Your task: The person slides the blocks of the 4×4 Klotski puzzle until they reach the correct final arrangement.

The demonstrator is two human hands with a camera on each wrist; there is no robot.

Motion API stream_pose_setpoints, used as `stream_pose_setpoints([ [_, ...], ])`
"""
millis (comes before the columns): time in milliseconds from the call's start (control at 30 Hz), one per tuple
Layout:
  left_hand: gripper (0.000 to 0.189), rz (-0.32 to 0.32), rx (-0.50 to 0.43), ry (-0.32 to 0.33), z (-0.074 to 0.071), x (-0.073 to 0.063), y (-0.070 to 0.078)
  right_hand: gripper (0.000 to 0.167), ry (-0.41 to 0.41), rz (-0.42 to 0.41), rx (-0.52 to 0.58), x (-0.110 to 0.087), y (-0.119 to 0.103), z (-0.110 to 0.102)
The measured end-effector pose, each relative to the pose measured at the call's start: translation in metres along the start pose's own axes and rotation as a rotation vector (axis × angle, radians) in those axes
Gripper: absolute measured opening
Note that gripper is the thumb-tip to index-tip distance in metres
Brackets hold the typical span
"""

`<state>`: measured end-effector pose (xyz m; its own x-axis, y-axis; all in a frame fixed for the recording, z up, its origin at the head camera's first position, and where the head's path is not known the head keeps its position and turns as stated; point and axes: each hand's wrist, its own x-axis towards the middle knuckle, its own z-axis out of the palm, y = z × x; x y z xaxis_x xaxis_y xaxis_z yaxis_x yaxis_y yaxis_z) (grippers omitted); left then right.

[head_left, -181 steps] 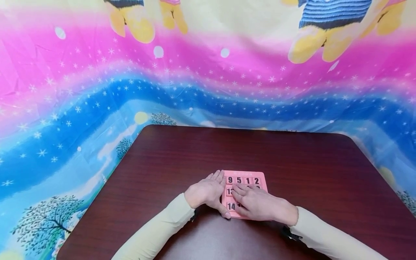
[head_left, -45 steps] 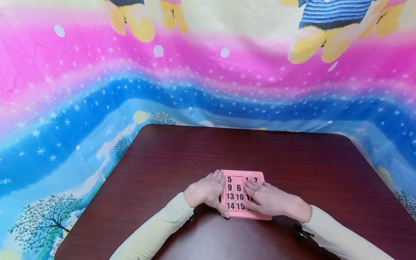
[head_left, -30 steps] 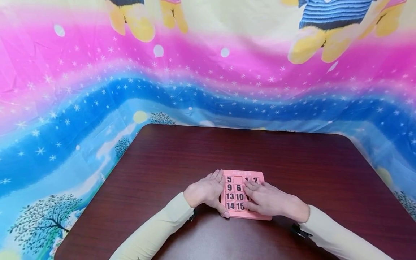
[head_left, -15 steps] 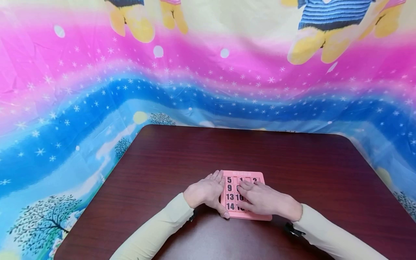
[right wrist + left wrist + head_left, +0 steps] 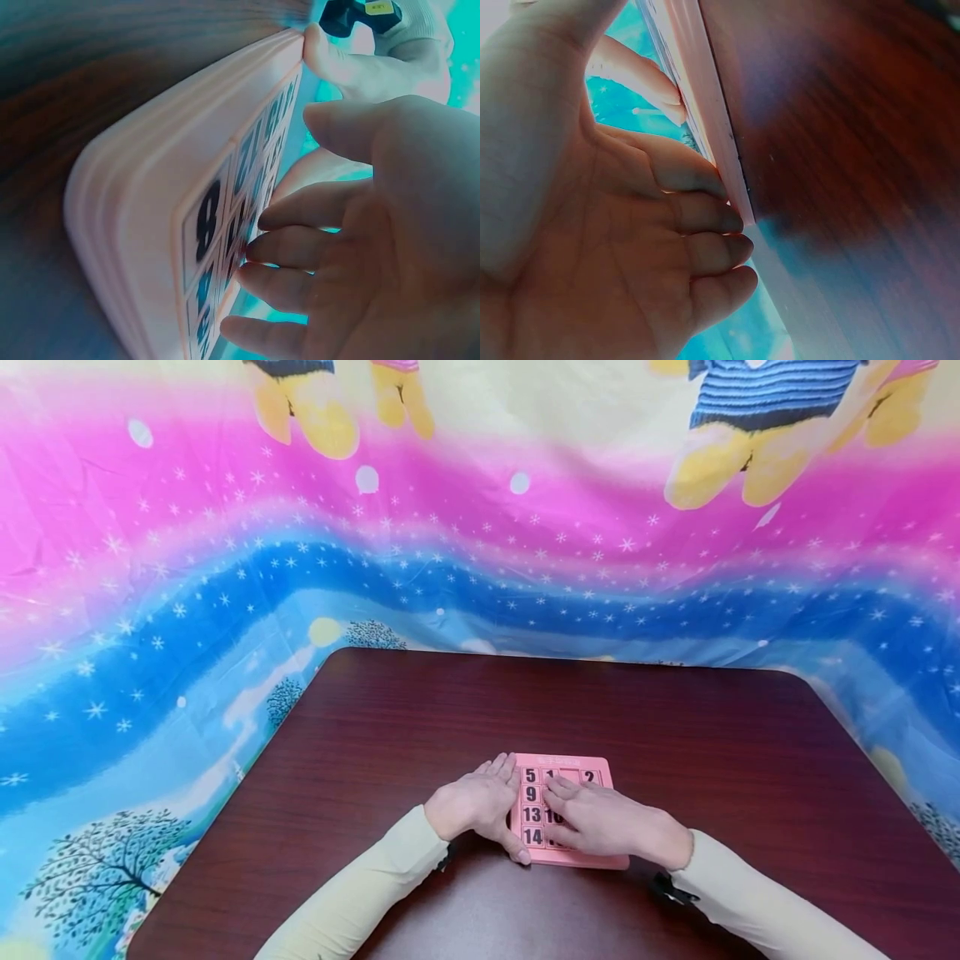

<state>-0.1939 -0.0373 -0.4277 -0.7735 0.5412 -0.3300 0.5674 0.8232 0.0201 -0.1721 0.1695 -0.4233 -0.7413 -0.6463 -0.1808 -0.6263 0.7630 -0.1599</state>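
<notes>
A pink sliding number puzzle [image 5: 595,763] lies flat on the table. Along its left edge rests my left hand [image 5: 476,802], fingers straight and thumb at the near corner. In the left wrist view those fingertips touch the puzzle's side [image 5: 721,124]. My right hand [image 5: 603,821] lies over the board with fingers extended, its fingertips on or just above the tiles near the 1 tile [image 5: 551,775]. The top row reads 5, 1, a gap, then 2. Down the left column are 5, 9, 13 and 14. Many middle and right tiles are hidden, though the right wrist view shows an 8 tile [image 5: 206,219].
The dark red-brown table [image 5: 450,710] has rounded far corners. A colourful printed cloth [image 5: 480,543] hangs behind and around it. Both forearms wear pale sleeves [image 5: 367,877], and a black device [image 5: 672,889] sits beneath the right wrist.
Over six seconds the 5 moved to the top-left corner and the 9 below it. Within the last second the 1 slid left into the gap, my right hand shifting left. My left hand stayed put.
</notes>
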Motion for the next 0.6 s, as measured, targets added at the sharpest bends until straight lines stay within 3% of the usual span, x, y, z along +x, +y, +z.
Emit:
stream_pose_setpoints([
  [600, 0.134, -0.01, -0.004, -0.009, 0.0, 0.001, 0.0, 0.063, 0.01, 0.098, 0.011, -0.035, 0.029, 0.0],
])
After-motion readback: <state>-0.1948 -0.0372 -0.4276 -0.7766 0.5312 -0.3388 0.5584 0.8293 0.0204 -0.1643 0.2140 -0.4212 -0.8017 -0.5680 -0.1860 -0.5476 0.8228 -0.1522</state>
